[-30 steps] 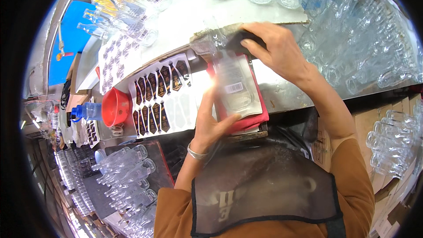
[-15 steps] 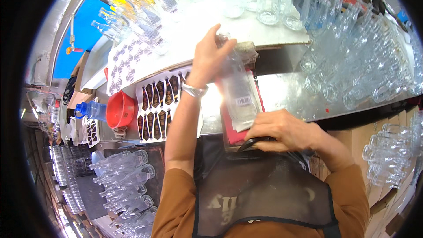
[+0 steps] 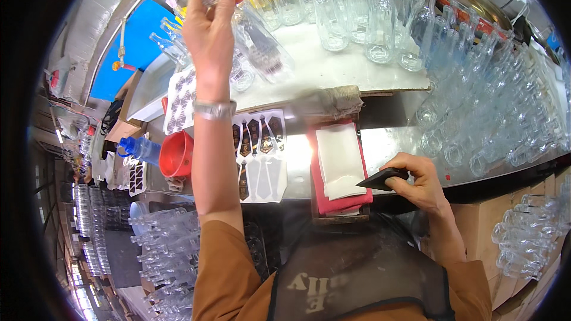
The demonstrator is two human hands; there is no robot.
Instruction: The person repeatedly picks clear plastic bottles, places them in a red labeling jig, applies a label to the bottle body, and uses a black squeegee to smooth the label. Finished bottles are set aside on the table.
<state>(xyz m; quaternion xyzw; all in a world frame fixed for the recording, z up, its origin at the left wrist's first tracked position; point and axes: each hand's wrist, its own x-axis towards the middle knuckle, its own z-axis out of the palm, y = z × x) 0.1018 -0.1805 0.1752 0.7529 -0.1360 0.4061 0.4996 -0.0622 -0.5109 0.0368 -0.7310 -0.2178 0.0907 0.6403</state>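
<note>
My left hand is raised over the far left of the bench, its fingers around the neck of a clear glass bottle. The tilted, slightly blurred bottle carries a dark printed label with a barcode. At the near right, my right hand grips a flat black scraper with its pointed end toward the left. That tip reaches the edge of a white folded cloth or paper pad. Under the pad lies a red cloth in a shallow wooden holder.
Sheets of dark labels lie left of the pad, beside a red bowl and a blue-capped water bottle. Several clear bottles stand on the raised white board. More bottles crowd the right. A rolled cloth rests at the board's edge.
My left hand has carried the bottle from above the pad to the far left. My right hand has moved right with the scraper, and the white pad now shows fully.
</note>
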